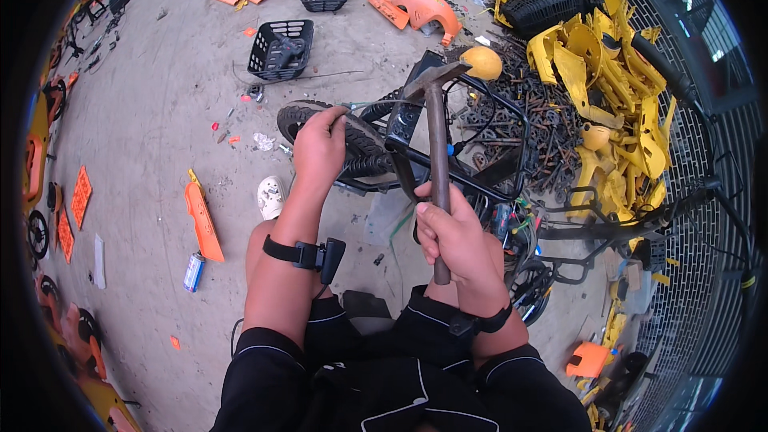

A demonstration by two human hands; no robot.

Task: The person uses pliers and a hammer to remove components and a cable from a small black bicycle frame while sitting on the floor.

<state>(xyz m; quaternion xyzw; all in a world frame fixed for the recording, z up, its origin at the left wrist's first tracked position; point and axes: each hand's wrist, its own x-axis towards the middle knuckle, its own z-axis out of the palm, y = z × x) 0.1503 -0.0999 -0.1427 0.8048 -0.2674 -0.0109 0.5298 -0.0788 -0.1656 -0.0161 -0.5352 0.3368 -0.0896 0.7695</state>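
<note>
My right hand (450,226) is wrapped round the handle of a hammer (438,136). The hammer stands nearly upright in the picture, its dark metal head over the black vehicle frame (404,122). Left of it, my left hand (320,144) is closed beside the black tyre (298,114) of a wheel attached to the frame. Its fingertips are turned away, so what they grip cannot be made out. A thin cable (376,102) runs from near those fingers toward the frame. A black coil spring (370,166) shows beside the wheel.
At the right lie a heap of yellow plastic panels (584,72) and a pile of rusty metal parts (512,132). A black basket (280,50) holds a power tool. An orange panel (203,222) and a spray can (194,272) are on the floor at left.
</note>
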